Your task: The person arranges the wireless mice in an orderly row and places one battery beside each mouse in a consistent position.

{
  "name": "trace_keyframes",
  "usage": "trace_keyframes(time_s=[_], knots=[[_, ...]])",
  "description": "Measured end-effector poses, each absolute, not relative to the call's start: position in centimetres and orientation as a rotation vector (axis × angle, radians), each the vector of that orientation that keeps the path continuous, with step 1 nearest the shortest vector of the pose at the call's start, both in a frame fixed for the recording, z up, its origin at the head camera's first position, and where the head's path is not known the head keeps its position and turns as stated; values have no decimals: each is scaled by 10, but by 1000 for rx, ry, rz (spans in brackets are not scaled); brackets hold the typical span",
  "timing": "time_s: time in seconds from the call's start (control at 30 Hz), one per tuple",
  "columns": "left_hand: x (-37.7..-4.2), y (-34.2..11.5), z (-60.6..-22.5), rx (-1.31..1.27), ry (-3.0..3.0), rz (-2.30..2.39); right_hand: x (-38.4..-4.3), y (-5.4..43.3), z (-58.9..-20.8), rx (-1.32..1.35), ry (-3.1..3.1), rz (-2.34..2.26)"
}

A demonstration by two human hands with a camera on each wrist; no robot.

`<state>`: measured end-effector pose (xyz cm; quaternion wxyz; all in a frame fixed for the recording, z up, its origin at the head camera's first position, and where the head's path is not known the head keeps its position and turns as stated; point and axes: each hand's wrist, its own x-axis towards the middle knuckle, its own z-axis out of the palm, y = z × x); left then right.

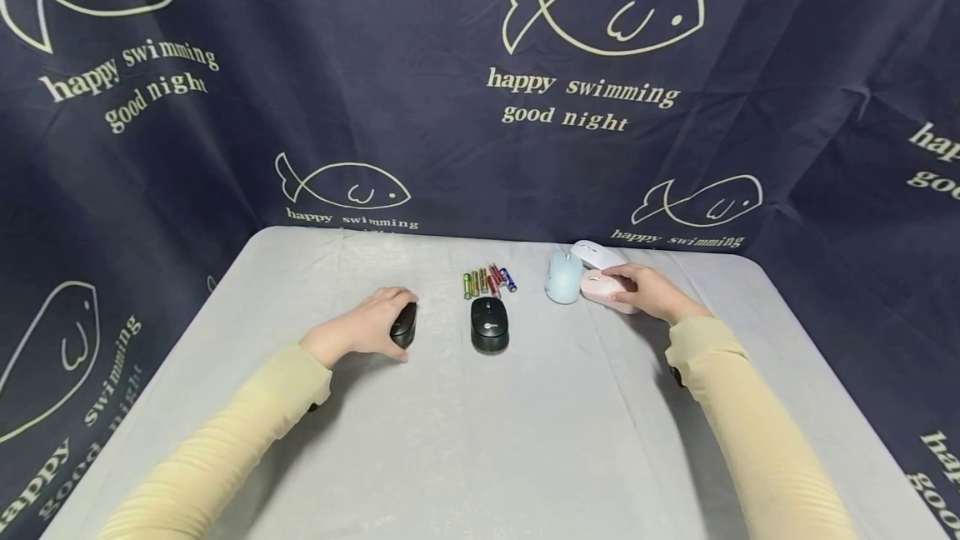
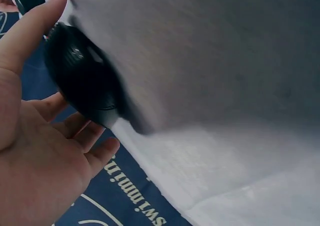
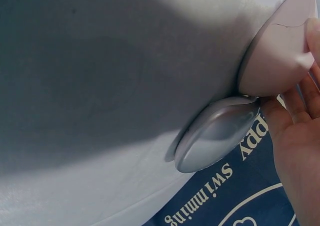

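Observation:
My left hand point(image 1: 369, 321) grips a black computer mouse point(image 1: 404, 325) at the table's left middle. In the left wrist view its thumb lies on one side of that mouse point(image 2: 85, 74) and the fingers on the other. To the right, my right hand point(image 1: 654, 291) holds a pink mouse point(image 1: 604, 290), thumb and fingers on its sides. The right wrist view shows the pink mouse point(image 3: 280, 51) touching or nearly touching a white mouse point(image 3: 220, 133). A light blue mouse point(image 1: 563, 277) lies just left of the pink one. Between the hands sits another black mouse point(image 1: 490, 324).
Several small batteries point(image 1: 487, 281), green, gold, red and blue, lie behind the middle black mouse. A pale cloth covers the table point(image 1: 480, 440). Dark blue fabric point(image 1: 450, 65) printed with fish and lettering hangs behind the table and at its sides.

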<state>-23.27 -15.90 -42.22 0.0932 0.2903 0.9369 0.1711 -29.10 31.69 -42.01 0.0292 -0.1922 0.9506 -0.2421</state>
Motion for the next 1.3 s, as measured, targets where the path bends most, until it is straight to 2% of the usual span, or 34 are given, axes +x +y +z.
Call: trace_keyframes(time_s=[1.3], knots=[[-238, -142, -425, 924, 2746, 627, -291, 317, -418, -609, 2936, -702]])
